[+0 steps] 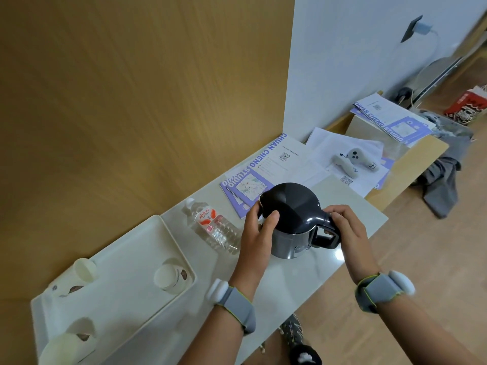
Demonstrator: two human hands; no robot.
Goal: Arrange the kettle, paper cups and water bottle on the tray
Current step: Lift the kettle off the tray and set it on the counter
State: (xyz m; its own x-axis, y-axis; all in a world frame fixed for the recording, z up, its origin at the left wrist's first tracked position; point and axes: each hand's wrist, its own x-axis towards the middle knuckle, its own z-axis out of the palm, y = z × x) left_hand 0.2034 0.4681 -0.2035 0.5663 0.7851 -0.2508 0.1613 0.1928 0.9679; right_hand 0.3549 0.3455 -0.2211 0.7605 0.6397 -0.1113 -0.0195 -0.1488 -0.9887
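on the pale stone counter (290, 280), right of the cream rectangular plastic tray (126, 288), i am watching both hands gripping the upright dark grey electric kettle (290, 214). the left hand (257, 233) is curling its fingers round the spout side, thumb pressing on the lid; the right hand (347, 233) is wrapping the handle, which is pointing right. the tray is lying leftward, past the clear plastic water bottle (213, 227) resting on its side between them, so i am judging the carry needs to clear that bottle. white paper cups (168, 276) are already sitting in the tray.
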